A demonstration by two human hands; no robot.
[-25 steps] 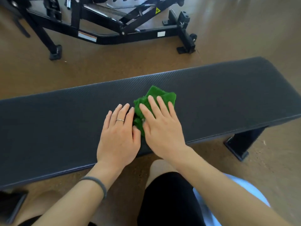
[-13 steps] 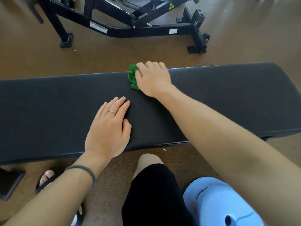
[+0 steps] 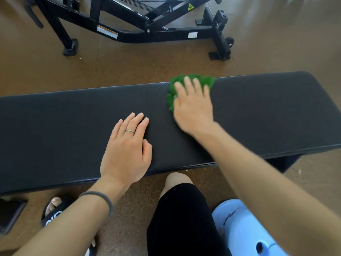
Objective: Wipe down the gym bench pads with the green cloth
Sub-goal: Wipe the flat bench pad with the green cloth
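Brown speckled flooring (image 3: 140,69) fills the scene from edge to edge. Across it, running the full width of the view, lies a long black bench pad (image 3: 258,115) with a fine woven texture, its far edge and near edge both in sight and a dark support leg (image 3: 287,163) showing under the right part. Beyond the pad stands a black metal exercise frame (image 3: 144,32) with angled bars, a coiled spring, white labels and a yellow warning sticker.

Close to the camera, a knee in black shorts (image 3: 180,218) sits just in front of the pad's near edge. To its right is a pale blue plastic stool (image 3: 243,230) with a hole in its top. At lower left a foot in a black sandal (image 3: 53,211) rests on the floor, beside a dark flat object (image 3: 9,213) cut off by the picture's edge.

The left hand (image 3: 127,150) lies flat on the pad near its middle, palm down, fingers straight and close together, holding nothing. A thin ring (image 3: 130,131) sits on one finger and a grey hair tie (image 3: 103,198) circles the wrist.

The right hand (image 3: 193,106), blurred, reaches to the pad's far edge and presses down on the green cloth (image 3: 206,81) with spread, nearly straight fingers. The cloth is bunched up under the palm and fingers, showing past the fingertips and along the left side of the hand, resting on the pad right at its far edge, a little right of centre.
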